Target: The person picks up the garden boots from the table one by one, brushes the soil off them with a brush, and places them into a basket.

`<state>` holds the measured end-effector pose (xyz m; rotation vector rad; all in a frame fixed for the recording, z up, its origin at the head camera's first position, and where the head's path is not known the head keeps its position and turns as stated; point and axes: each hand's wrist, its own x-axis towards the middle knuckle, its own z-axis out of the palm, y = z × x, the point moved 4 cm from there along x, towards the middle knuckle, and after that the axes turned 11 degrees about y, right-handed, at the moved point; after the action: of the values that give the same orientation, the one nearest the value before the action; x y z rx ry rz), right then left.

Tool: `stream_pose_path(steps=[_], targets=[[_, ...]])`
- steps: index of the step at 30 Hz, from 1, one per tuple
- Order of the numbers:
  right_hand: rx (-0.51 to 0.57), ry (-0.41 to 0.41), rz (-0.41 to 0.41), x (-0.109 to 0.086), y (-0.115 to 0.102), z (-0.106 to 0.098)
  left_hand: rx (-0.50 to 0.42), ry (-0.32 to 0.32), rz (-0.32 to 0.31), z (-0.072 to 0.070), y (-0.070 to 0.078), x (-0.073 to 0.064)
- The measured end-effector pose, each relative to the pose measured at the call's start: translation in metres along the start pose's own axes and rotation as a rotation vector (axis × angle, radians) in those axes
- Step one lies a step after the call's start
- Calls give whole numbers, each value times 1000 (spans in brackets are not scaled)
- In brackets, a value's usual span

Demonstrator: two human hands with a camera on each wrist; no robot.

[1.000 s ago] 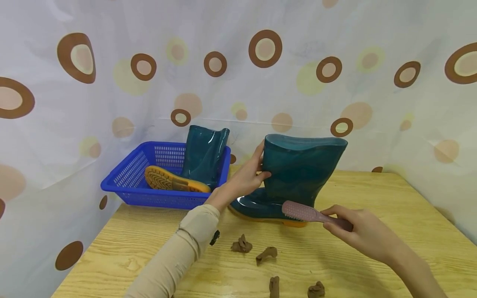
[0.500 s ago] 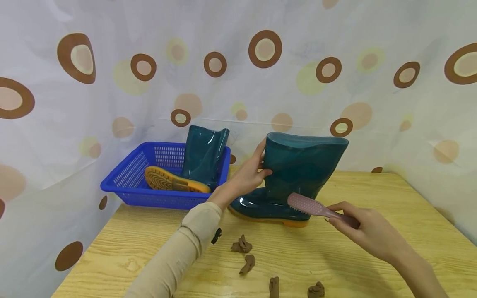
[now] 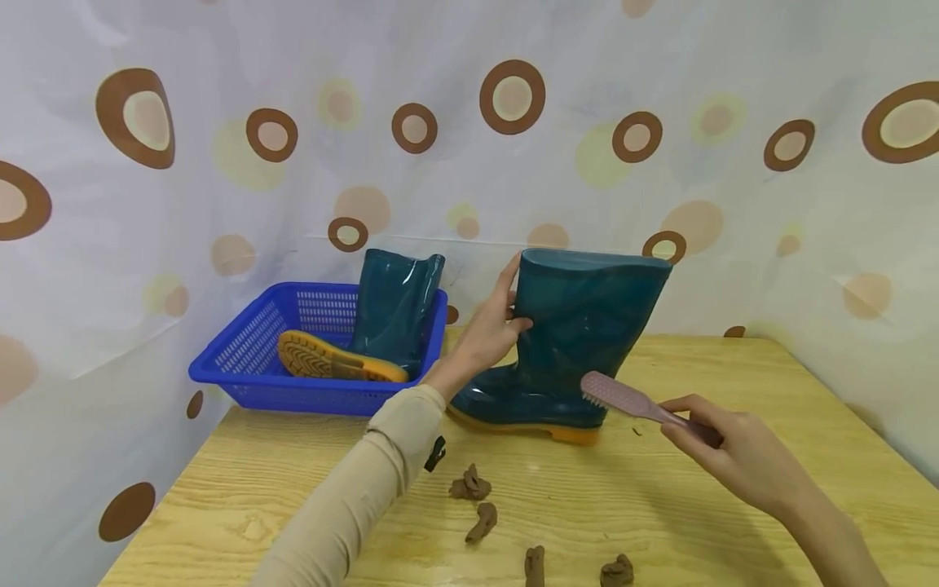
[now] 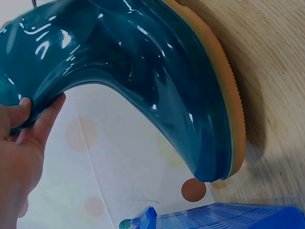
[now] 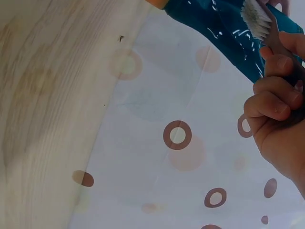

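A shiny dark-green rain boot (image 3: 579,326) with an orange sole stands nearly upright over the table, toe to the left. My left hand (image 3: 491,330) grips the front of its shaft; in the left wrist view the thumb and fingers pinch the rubber (image 4: 52,71). My right hand (image 3: 741,448) holds a mauve brush (image 3: 623,397) by its handle, white bristles turned toward the boot. The brush head overlaps the boot above the heel in the head view. In the right wrist view the fingers curl round the handle, and the bristles (image 5: 256,19) face the green rubber.
A blue plastic basket (image 3: 308,397) at the left holds a second green boot (image 3: 392,306) and a yellow-orange sole (image 3: 330,359). Several brown clay-like lumps (image 3: 471,485) lie on the wooden table (image 3: 734,383) in front. A small dark bit (image 3: 637,431) lies right of the heel. A patterned curtain (image 3: 469,187) hangs behind.
The brush has moved right and slightly up along the boot. My left hand has raised the boot a little. One brown lump has shifted left, and a small dark bit now shows near the heel.
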<state>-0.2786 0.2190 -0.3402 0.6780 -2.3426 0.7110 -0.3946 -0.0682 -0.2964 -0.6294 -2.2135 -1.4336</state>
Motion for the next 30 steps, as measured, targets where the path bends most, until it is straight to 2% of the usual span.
stream_pose_path(steps=[4, 11, 18, 22, 30], targets=[[6, 11, 6, 0, 3, -2, -34, 38, 4, -7, 4, 3], [7, 18, 73, -2, 12, -9, -93, 140, 81, -23, 20, 16], [36, 96, 123, -5, 17, -19, -220, 205, 75, -33, 35, 22], [44, 148, 124, -6, 20, -26, -216, 216, 104, -30, 44, 23], [38, 187, 143, -6, 24, -32, -144, 256, 190, -31, 60, 29]])
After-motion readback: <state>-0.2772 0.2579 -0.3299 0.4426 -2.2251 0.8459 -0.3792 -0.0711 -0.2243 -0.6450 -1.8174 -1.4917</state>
